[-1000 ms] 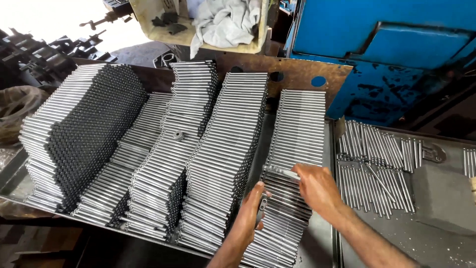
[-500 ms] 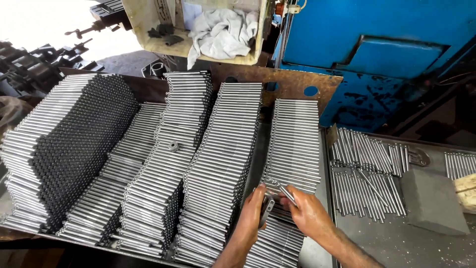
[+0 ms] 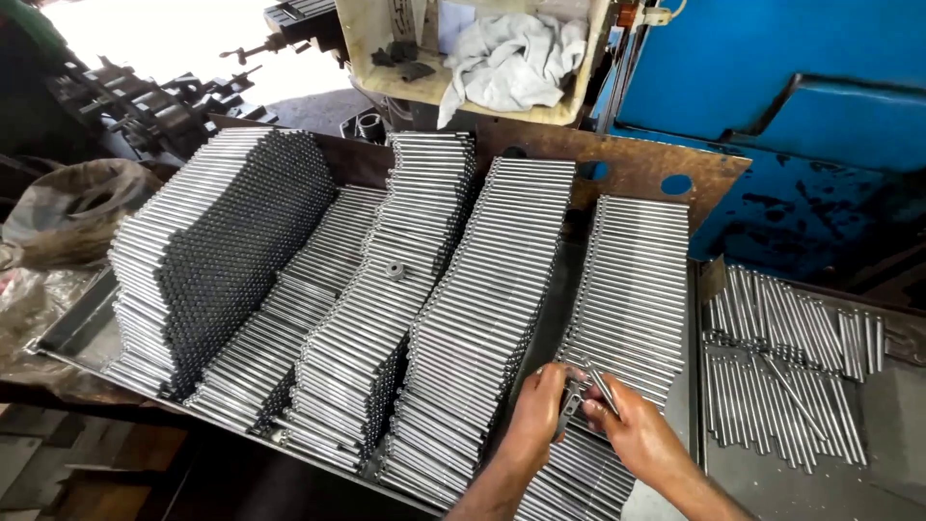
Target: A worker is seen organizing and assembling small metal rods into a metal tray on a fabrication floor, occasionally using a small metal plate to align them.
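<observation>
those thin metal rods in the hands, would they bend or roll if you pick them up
The thin grey metal rods held between the left hand and right hand look straight, so probably stiff. Being round and smooth, they would likely roll or slip. The neat rightmost stack could slide if pushed.

left hand (image 3: 540, 415) and right hand (image 3: 632, 429) now closed together on short rods (image 3: 588, 391), over rightmost stack (image 3: 632, 289)
</observation>
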